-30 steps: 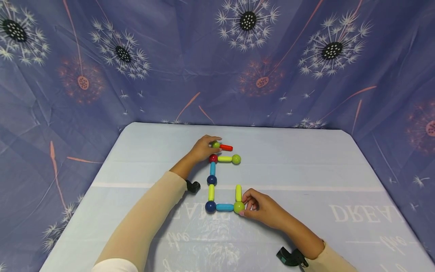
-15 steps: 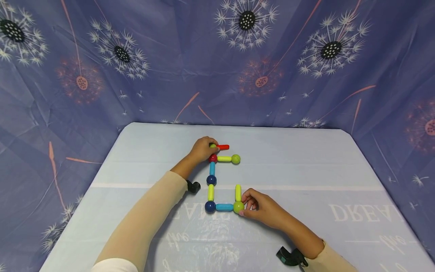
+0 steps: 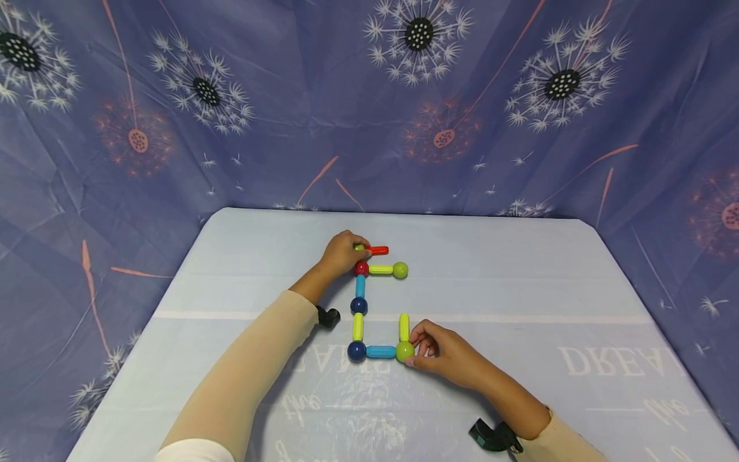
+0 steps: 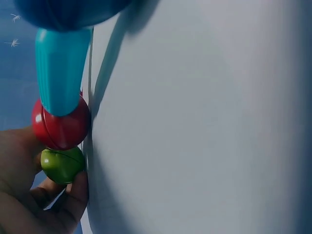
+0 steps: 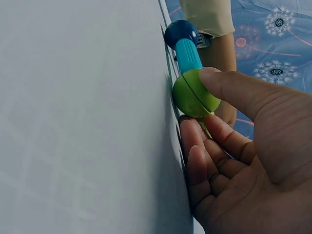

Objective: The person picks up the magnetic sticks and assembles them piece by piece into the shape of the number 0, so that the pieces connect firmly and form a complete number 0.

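At the far end of a ball-and-stick shape, my left hand [image 3: 342, 252] pinches a green ball [image 4: 62, 165] with a red stick [image 3: 379, 250] pointing right from it. That ball sits right at a red ball [image 3: 361, 269]. From the red ball a yellow-green stick [image 3: 381, 270] runs to another green ball [image 3: 400, 270]. A blue stick [image 3: 360, 287] leads from it to a dark blue ball [image 3: 359, 305]. At the near right corner, my right hand [image 3: 447, 353] holds a green ball [image 5: 195, 93], thumb on top, beside an upward-pointing yellow-green stick [image 3: 404, 327].
Another yellow-green stick [image 3: 358, 327] leads to the near left dark blue ball [image 3: 356, 351], joined by a blue stick [image 3: 381, 351] to the right corner. The white table [image 3: 519, 269] ends at a patterned purple cloth [image 3: 369, 128]. Black wrist devices [image 3: 495, 436] hang near both sleeves.
My left hand has brought the green ball and red stick slightly left, closer behind the red ball, and the red stick now lies more level. My right hand has stayed in place.
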`<state>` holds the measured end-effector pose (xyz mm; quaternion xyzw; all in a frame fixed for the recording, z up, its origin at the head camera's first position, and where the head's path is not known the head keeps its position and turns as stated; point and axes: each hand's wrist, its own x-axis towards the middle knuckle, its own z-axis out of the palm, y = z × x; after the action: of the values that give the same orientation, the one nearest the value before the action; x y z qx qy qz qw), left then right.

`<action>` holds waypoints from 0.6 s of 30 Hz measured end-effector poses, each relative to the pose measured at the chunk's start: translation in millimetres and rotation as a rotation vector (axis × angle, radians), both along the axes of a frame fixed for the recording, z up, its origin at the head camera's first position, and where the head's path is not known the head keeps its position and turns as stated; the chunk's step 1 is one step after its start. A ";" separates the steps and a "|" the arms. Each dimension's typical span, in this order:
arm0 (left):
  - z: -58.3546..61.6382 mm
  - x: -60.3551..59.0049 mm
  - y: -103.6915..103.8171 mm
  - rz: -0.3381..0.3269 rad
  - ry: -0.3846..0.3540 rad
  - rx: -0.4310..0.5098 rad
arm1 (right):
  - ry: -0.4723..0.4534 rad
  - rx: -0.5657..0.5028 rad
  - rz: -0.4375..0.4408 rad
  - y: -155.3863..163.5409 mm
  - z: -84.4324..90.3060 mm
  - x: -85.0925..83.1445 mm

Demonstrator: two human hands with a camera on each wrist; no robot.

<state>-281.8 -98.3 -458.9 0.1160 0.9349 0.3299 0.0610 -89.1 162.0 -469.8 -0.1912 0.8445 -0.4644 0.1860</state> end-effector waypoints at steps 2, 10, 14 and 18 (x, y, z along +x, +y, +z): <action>0.8 0.7 -1.4 0.016 -0.002 0.030 | -0.004 -0.002 -0.001 -0.3 0.0 -0.1; 1.5 2.0 -8.2 0.108 0.013 0.146 | -0.009 -0.004 -0.004 -1.0 0.3 0.5; 4.1 4.4 -10.7 0.133 0.029 0.203 | -0.001 -0.003 -0.008 -1.0 0.3 0.4; 8.1 8.3 -13.0 0.150 0.053 0.252 | 0.004 -0.005 -0.009 -1.0 0.6 0.4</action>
<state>-273.5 -111.3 -450.8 0.0613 0.8934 0.4451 -0.0033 -88.7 161.0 -469.2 -0.1886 0.8446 -0.4670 0.1818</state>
